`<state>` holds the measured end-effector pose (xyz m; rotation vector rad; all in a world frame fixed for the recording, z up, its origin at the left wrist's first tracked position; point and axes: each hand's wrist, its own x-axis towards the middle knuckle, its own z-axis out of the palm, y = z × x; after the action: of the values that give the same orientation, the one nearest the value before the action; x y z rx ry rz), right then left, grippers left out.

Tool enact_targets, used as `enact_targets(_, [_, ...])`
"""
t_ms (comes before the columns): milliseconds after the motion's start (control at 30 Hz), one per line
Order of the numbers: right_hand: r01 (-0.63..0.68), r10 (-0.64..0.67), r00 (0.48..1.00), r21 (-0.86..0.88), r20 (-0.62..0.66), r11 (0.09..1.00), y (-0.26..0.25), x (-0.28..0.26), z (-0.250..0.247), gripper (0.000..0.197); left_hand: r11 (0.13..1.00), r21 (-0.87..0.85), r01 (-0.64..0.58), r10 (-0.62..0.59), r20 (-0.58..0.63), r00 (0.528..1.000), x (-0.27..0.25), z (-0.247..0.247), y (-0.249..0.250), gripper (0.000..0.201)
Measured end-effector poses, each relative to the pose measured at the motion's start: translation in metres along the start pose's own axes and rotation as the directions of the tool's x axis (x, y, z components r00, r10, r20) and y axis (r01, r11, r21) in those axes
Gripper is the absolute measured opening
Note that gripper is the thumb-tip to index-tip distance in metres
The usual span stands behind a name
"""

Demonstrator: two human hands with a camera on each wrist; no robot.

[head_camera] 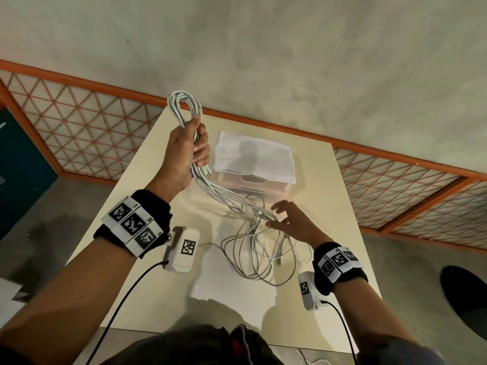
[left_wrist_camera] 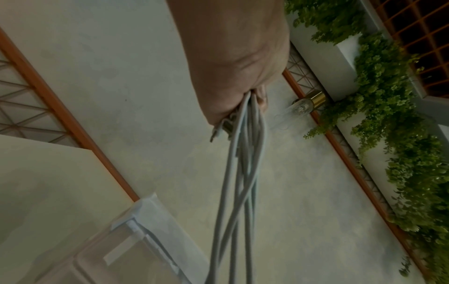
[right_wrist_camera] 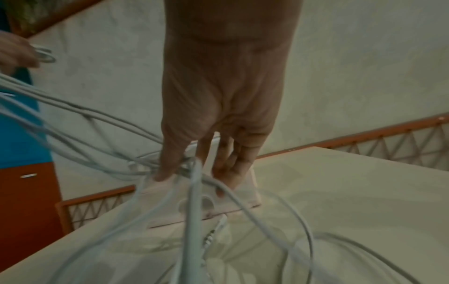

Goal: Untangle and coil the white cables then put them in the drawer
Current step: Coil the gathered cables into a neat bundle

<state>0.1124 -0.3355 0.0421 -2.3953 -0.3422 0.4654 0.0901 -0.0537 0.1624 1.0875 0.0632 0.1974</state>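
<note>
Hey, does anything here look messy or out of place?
Yes: the white cables sprawl in a loose tangle on the table, only partly coiled in the left hand. The right hand touches the strands.

My white cables (head_camera: 245,204) look like smooth, matt plastic-sheathed cord. The worktop (head_camera: 324,206) under them is cream with a slight sheen. The drawer (head_camera: 253,177) is translucent plastic under a white cloth-like cover (head_camera: 253,154).
</note>
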Motion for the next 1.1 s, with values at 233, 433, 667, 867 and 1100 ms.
enact_targets(233, [-0.056,0.03,0.988,0.168,0.155,0.984,0.015,-0.007,-0.007,0.05,1.0,-0.013,-0.008,0.008,-0.002,1.0,0.002,-0.006,0.006,0.037])
enact_targets(433, [-0.101,0.153,0.981,0.365,-0.118,0.926,0.034,-0.021,-0.022,0.043,0.999,0.0,-0.042,0.042,0.015,0.999,0.005,-0.009,0.017,0.037])
enact_targets(667, [-0.032,0.029,0.999,0.065,0.046,0.997,0.037,0.008,-0.006,0.049,0.996,0.074,-0.042,0.036,0.083,0.996,-0.006,0.018,-0.006,0.036])
enact_targets(867, [0.048,-0.057,0.998,0.254,0.029,0.966,-0.049,0.017,0.009,0.031,0.999,0.046,-0.011,0.003,0.189,0.982,-0.01,0.039,0.002,0.036])
enact_targets(1100, [0.087,-0.153,0.924,0.197,0.35,0.977,-0.056,0.024,0.024,0.014,0.993,0.097,0.07,-0.095,0.284,0.954,-0.016,0.034,0.0,0.036])
